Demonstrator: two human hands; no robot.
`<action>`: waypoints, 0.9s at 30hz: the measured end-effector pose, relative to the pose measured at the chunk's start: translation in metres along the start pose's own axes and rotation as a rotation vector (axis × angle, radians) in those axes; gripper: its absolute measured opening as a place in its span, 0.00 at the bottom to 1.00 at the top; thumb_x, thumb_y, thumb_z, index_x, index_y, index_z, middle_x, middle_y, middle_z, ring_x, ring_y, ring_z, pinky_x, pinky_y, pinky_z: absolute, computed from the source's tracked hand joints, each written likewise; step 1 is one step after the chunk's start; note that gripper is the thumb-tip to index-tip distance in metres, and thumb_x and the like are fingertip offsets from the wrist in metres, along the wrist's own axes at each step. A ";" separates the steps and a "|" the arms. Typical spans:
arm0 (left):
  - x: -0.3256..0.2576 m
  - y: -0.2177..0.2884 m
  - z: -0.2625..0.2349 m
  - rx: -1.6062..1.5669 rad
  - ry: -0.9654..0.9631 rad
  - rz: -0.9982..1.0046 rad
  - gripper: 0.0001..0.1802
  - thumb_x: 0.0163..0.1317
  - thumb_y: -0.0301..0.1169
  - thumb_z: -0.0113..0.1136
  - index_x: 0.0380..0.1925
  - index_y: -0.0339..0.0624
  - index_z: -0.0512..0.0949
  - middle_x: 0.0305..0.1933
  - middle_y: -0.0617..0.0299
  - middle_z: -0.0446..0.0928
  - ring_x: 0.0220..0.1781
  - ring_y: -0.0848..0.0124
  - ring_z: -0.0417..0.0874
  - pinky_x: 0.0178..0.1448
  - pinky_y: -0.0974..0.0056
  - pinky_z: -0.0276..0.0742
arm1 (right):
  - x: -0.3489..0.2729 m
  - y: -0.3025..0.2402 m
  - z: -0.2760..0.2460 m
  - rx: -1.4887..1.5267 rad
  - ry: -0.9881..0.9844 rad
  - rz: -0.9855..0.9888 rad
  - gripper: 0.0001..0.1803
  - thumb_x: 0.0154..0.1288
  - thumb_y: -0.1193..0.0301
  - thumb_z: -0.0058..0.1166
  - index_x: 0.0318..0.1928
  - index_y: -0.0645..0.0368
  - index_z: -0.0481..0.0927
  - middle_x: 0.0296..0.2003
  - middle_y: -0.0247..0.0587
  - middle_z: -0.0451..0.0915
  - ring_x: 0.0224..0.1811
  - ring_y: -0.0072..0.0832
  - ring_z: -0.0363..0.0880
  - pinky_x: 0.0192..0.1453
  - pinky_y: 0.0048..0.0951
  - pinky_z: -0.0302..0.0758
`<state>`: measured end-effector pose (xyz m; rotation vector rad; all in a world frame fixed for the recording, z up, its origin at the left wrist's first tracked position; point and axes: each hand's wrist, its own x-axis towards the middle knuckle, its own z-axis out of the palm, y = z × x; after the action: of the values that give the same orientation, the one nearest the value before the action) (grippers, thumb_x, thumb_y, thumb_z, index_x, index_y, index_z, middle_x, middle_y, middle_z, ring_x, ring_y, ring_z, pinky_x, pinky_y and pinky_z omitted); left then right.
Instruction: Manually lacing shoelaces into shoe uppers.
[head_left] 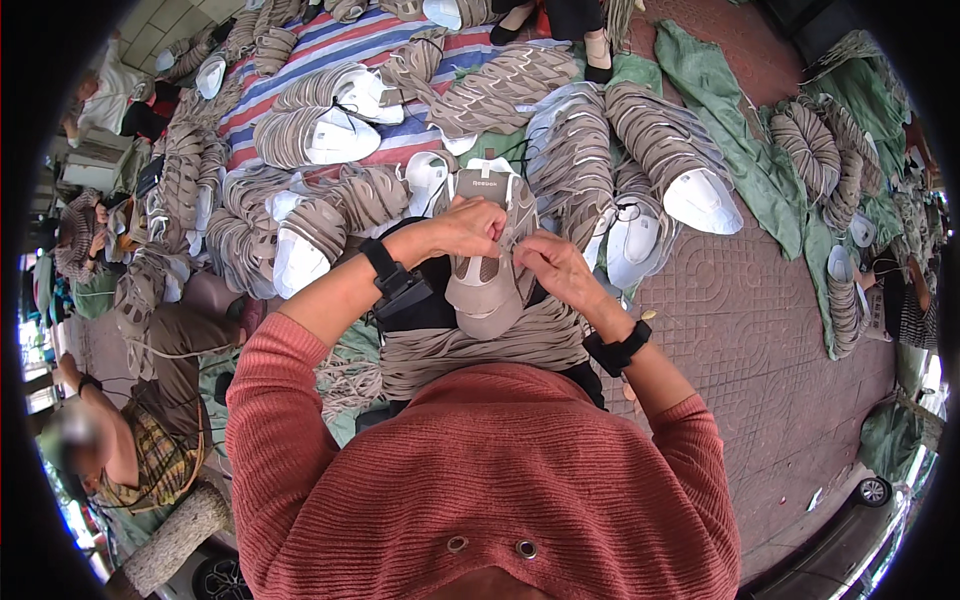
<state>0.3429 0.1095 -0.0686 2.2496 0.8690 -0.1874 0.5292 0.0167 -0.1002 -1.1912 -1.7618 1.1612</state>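
Fingers point(535, 250) of left hand point(468, 226) and right hand point(564, 270) pinched at shoe upper's point(488, 290) lacing edges, above tan strip bundle point(470, 355); whether lace sat between tips, I couldn't tell. Judged upper light, soft-sided, hardly slippery; favoured gripping lacing edges, sparing crushable toe point(489, 325).

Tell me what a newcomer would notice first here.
Probably the taupe shoe upper at the centre, with the left hand and right hand close together at its lacing area. Next, the stacks of similar uppers spread beyond it, some on a striped sheet left of top centre. The ribbed red sweater fills the lower middle.
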 end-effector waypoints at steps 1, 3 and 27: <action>-0.001 -0.001 -0.001 -0.086 -0.001 0.002 0.12 0.43 0.35 0.62 0.22 0.41 0.73 0.28 0.61 0.72 0.38 0.65 0.72 0.48 0.60 0.58 | 0.002 -0.003 0.002 -0.108 0.047 -0.063 0.09 0.61 0.70 0.45 0.31 0.62 0.76 0.28 0.44 0.74 0.33 0.40 0.75 0.38 0.33 0.71; -0.001 -0.003 0.000 -0.172 -0.003 -0.001 0.11 0.44 0.35 0.61 0.24 0.41 0.72 0.28 0.62 0.72 0.38 0.66 0.71 0.49 0.60 0.58 | 0.004 -0.006 0.008 -0.121 0.156 -0.071 0.08 0.61 0.70 0.46 0.31 0.62 0.76 0.28 0.46 0.74 0.34 0.42 0.75 0.37 0.35 0.71; -0.006 -0.013 0.014 -0.175 0.199 0.135 0.10 0.42 0.31 0.62 0.23 0.44 0.72 0.25 0.67 0.70 0.35 0.69 0.70 0.46 0.64 0.60 | -0.002 -0.004 0.026 -0.131 0.070 0.125 0.10 0.60 0.68 0.43 0.29 0.60 0.75 0.23 0.54 0.75 0.28 0.51 0.75 0.31 0.43 0.72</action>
<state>0.3313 0.1036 -0.0841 2.1771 0.7988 0.1717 0.5047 0.0068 -0.1055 -1.4198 -1.7543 1.0740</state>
